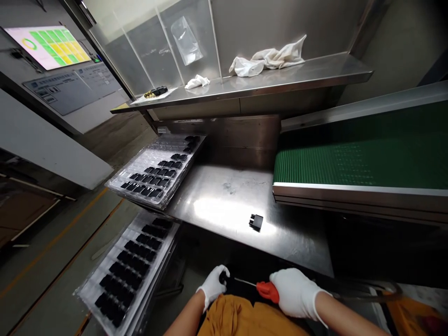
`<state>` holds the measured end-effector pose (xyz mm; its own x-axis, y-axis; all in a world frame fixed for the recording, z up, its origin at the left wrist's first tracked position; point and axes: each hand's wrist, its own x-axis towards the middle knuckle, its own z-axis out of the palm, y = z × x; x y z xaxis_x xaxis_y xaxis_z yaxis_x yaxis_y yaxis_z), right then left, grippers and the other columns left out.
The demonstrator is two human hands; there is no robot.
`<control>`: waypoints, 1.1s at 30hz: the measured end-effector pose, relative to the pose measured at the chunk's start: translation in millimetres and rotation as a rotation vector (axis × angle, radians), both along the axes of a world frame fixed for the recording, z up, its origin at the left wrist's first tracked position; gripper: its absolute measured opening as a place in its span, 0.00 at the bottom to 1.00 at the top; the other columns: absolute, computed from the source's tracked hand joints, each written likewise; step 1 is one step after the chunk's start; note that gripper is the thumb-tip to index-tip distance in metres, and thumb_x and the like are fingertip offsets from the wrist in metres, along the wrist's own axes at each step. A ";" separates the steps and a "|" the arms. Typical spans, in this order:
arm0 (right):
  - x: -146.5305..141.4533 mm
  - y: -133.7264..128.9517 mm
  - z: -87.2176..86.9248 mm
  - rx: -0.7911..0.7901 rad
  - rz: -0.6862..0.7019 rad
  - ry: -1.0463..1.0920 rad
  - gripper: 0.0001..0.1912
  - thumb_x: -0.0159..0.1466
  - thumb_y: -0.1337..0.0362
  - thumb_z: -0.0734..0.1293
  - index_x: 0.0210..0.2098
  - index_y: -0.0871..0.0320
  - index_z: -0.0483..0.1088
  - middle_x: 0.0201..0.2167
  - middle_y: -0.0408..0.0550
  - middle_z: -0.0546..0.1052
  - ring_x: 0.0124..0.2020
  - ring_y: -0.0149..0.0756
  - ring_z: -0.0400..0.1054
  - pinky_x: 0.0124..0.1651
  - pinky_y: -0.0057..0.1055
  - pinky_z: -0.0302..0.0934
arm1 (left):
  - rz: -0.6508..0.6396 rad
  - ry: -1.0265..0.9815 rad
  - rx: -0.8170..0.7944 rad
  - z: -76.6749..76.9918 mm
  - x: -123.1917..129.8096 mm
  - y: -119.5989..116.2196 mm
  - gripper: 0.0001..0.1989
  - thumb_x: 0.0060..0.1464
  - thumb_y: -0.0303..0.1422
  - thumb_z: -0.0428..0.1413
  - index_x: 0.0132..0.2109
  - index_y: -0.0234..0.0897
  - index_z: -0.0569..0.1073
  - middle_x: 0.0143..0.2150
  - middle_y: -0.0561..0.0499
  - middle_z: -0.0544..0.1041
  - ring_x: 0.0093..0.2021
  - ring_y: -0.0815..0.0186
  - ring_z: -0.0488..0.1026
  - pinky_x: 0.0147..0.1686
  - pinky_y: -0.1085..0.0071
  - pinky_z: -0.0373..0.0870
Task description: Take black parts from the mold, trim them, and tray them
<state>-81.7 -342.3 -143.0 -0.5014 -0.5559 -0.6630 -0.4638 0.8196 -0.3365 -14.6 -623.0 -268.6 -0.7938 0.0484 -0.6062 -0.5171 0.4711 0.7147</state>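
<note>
Low in the view, close to my lap, my white-gloved left hand (214, 283) is closed on a small black plastic part (224, 278). Most of that part is hidden by the fingers and the dark background. My right hand (294, 291), also gloved in white, grips a red air blow gun (268, 292). Its thin metal nozzle points left and reaches close to the part in my left hand. Ahead of both hands, a single black plastic connector (256, 221) lies on the steel table (224, 186).
At the left, a clear plastic tray (140, 161) holds black parts in rows. A lower stack of trays (105, 268) carries more. A green conveyor belt (364, 149) stands at the right. White cloths (269, 60) and several small parts (156, 91) rest on the steel shelf (224, 91).
</note>
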 end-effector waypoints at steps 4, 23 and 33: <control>1.7 1.2 0.4 -0.012 0.011 0.011 0.16 0.50 0.64 0.65 0.37 0.60 0.77 0.35 0.59 0.81 0.38 0.58 0.76 0.37 0.42 0.66 | -0.002 0.024 -0.001 1.3 -4.4 6.7 0.20 0.26 0.15 0.49 0.31 0.37 0.68 0.33 0.56 0.65 0.35 0.68 0.63 0.37 0.71 0.59; -3.7 -7.6 7.3 0.005 -0.035 0.075 0.16 0.47 0.67 0.66 0.36 0.61 0.76 0.32 0.57 0.80 0.35 0.55 0.76 0.37 0.40 0.66 | 1.345 -0.590 0.934 23.0 -50.9 15.7 0.10 0.49 0.19 0.57 0.37 0.34 0.66 0.30 0.51 0.71 0.35 0.59 0.79 0.40 0.57 0.80; -25.8 -35.7 0.6 -0.047 -0.277 0.068 0.12 0.52 0.59 0.67 0.34 0.55 0.77 0.33 0.54 0.81 0.37 0.56 0.76 0.38 0.40 0.66 | 0.771 -0.503 0.693 54.9 -95.4 -37.1 0.17 0.40 0.15 0.60 0.34 0.36 0.66 0.30 0.55 0.72 0.30 0.72 0.73 0.36 0.73 0.75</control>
<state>-107.5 -378.0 -142.5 -0.6806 -0.4211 -0.5996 -0.2472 0.9023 -0.3531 -110.0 -660.1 -213.6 -0.4333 0.1016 -0.8955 -0.7968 -0.5074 0.3281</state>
